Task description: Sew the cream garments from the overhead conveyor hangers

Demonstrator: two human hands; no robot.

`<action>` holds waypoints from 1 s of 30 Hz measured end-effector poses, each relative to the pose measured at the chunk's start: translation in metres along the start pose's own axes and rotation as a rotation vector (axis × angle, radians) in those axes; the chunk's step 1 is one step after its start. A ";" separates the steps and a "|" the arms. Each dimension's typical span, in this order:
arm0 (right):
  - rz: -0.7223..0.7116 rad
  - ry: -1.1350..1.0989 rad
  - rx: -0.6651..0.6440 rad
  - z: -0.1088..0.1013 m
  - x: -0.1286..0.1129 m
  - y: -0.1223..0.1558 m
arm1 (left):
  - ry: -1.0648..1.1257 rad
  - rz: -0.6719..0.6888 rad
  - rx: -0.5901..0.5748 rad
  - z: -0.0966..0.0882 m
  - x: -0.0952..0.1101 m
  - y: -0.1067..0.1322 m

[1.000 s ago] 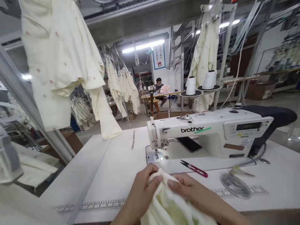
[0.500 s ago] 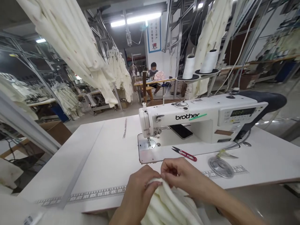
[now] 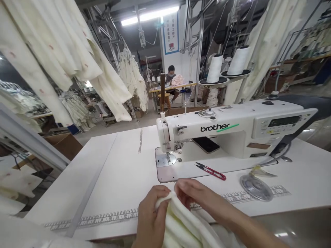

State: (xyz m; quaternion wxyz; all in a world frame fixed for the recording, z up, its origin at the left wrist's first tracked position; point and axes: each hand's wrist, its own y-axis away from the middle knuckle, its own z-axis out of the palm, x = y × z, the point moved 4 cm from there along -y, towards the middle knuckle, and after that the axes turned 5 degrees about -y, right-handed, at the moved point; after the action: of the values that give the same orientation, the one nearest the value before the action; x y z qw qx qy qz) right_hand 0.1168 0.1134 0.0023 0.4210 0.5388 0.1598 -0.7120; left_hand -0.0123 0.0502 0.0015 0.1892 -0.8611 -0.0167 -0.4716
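Observation:
Both my hands pinch the top edge of a bunched cream fabric piece (image 3: pixel 181 224) at the near edge of the white sewing table (image 3: pixel 121 175). My left hand (image 3: pixel 152 217) grips the fold from the left, fingers closed on it. My right hand (image 3: pixel 193 194) grips it from the right, fingers curled over the cloth. A white Brother sewing machine (image 3: pixel 227 132) stands just beyond, its needle plate (image 3: pixel 167 160) a short way ahead of my hands. Red-handled thread snips (image 3: pixel 210 171) lie on the machine bed to the right.
A phone (image 3: pixel 205 144) lies under the machine arm. A clear round dish (image 3: pixel 256 187) sits at the right by the printed ruler strip (image 3: pixel 103 218). Two white thread cones (image 3: pixel 227 63) stand behind. Cream garments (image 3: pixel 64 51) hang at left; a person sits at a far table (image 3: pixel 170 77).
The view has tilted down and shifted slightly. My hands stay together on the fabric's edge, the fingers reworking their pinch on the fold.

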 end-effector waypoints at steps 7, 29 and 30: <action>-0.181 0.664 0.312 0.004 -0.014 0.010 | 0.030 -0.160 0.045 0.003 -0.006 -0.012; 0.096 1.010 0.562 -0.094 0.002 -0.107 | -0.382 -0.231 -0.477 0.046 -0.089 -0.124; 0.118 1.033 0.583 -0.096 0.003 -0.111 | -0.431 -0.227 -0.486 0.049 -0.091 -0.127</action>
State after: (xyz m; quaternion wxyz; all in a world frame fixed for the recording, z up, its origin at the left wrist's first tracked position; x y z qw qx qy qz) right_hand 0.0918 0.2440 -0.0608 0.1623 0.9168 0.1116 -0.3475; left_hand -0.0493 0.1985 -0.0574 -0.0829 -0.9535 -0.0392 -0.2871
